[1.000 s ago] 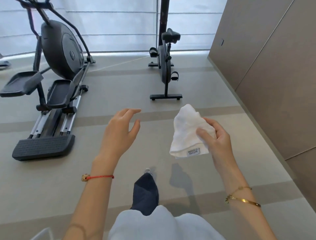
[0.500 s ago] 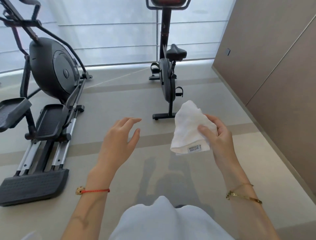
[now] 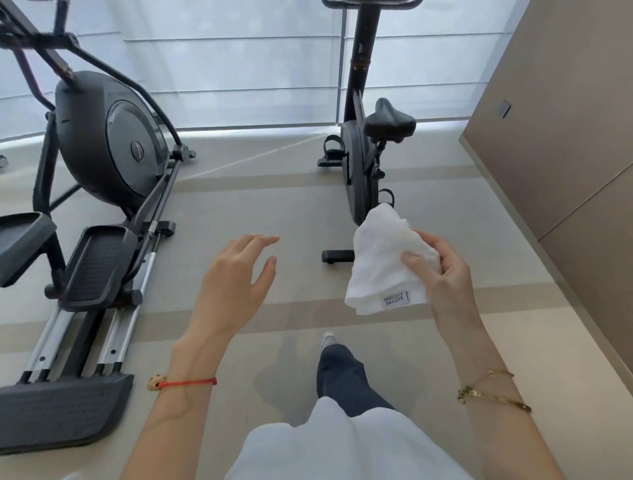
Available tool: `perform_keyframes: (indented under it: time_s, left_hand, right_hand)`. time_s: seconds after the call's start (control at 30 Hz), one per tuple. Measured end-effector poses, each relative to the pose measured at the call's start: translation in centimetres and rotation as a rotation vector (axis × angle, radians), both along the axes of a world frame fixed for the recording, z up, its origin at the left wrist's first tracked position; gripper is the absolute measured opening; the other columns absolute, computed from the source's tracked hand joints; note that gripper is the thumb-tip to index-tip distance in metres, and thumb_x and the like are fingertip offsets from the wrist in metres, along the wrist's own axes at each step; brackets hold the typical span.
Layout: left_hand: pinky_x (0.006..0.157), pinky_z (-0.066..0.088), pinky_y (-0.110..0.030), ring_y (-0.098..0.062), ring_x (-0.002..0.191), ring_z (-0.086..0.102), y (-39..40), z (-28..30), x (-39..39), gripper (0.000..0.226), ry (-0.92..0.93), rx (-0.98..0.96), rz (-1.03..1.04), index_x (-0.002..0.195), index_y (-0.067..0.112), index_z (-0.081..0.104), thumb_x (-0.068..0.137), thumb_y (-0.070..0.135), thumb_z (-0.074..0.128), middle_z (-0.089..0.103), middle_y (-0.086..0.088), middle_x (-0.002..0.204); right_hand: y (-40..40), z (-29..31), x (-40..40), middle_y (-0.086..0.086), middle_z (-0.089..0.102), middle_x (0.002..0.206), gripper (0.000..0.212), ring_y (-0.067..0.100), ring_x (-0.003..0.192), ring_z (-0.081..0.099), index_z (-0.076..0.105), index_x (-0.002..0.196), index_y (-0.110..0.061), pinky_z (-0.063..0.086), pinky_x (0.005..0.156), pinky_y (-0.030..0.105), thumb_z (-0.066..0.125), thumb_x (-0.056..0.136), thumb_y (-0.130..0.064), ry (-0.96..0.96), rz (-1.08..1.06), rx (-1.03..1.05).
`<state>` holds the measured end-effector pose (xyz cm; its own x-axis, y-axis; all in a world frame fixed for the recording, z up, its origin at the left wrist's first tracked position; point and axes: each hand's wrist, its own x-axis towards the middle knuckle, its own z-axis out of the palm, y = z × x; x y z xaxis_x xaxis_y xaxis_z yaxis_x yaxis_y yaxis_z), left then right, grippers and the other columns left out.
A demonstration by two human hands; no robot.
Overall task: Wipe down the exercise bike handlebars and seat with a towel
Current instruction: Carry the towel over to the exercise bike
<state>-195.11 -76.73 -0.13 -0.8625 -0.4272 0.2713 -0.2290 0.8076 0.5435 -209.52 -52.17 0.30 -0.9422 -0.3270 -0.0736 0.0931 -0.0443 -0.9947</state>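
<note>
A black exercise bike (image 3: 358,164) stands ahead on the floor, a little right of centre. Its black seat (image 3: 390,120) faces me, and only the lower bar of the handlebars (image 3: 370,2) shows at the top edge. My right hand (image 3: 442,270) is closed on a folded white towel (image 3: 383,263) with a small label, held in the air in front of the bike's rear base. My left hand (image 3: 236,284) hovers open to the left, fingers apart, holding nothing. Both hands are well short of the bike.
A large black elliptical trainer (image 3: 102,144) fills the left side, its pedals and rear foot reaching toward me. A brown panelled wall (image 3: 565,137) runs along the right. Window blinds close off the far side. My leg (image 3: 346,377) steps forward on the beige floor.
The bike and elliptical have come closer and larger in view as I walk forward. My hands keep the same pose, the towel still in my right hand.
</note>
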Motion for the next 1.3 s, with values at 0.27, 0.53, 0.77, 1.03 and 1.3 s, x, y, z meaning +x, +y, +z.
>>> perform_keyframes:
  time_s: [0.27,0.53,0.77,1.03,1.3]
  left_hand:
    - [0.093,0.047,-0.032,-0.011,0.115,0.054,-9.4,1.4,-15.5,0.031,0.040,-0.007,0.051,0.128,0.023,0.058,0.097,0.025,0.053,0.059,0.010,0.123]
    - [0.095,0.048,-0.041,-0.012,0.113,0.056,-18.8,2.4,-28.1,0.031,0.058,-0.001,0.105,0.127,0.024,0.058,0.097,0.025,0.053,0.060,0.011,0.123]
    - [0.095,0.046,-0.029,-0.010,0.114,0.055,-29.2,2.5,-39.9,0.031,0.093,-0.004,0.091,0.126,0.024,0.059,0.096,0.023,0.053,0.060,0.011,0.123]
    - [0.095,0.043,-0.027,-0.009,0.113,0.053,-42.3,6.4,-56.6,0.031,0.215,-0.046,-0.014,0.126,0.024,0.059,0.096,0.021,0.053,0.060,0.012,0.122]
    - [0.094,0.042,-0.024,-0.012,0.114,0.055,-51.2,11.4,-72.7,0.031,0.314,-0.113,-0.195,0.127,0.021,0.059,0.096,0.020,0.054,0.061,0.008,0.122]
  right_hand:
    - [-10.5,1.3,-16.8,0.005,0.070,0.106,0.033,0.018,0.093,0.067,0.065,0.114,-0.020,0.055,0.073,0.028,0.069,0.084,-0.009,0.014,0.074,-0.014]
    - [-20.7,2.1,-30.2,0.007,0.069,0.111,0.031,0.018,0.096,0.067,0.067,0.113,-0.022,0.054,0.071,0.025,0.070,0.084,-0.010,0.006,0.094,-0.016]
    - [-30.7,2.0,-40.5,0.004,0.070,0.108,0.035,0.020,0.095,0.068,0.065,0.117,-0.022,0.056,0.070,0.030,0.072,0.082,-0.018,0.003,0.062,-0.035]
    - [-44.0,5.0,-54.2,0.008,0.069,0.110,0.030,0.028,0.100,0.068,0.065,0.116,-0.020,0.058,0.075,0.033,0.068,0.088,-0.011,0.083,-0.078,-0.102]
    - [-51.7,8.6,-65.9,0.005,0.069,0.113,0.039,0.027,0.104,0.066,0.066,0.114,-0.024,0.053,0.075,0.027,0.070,0.075,-0.026,0.173,-0.248,-0.127]
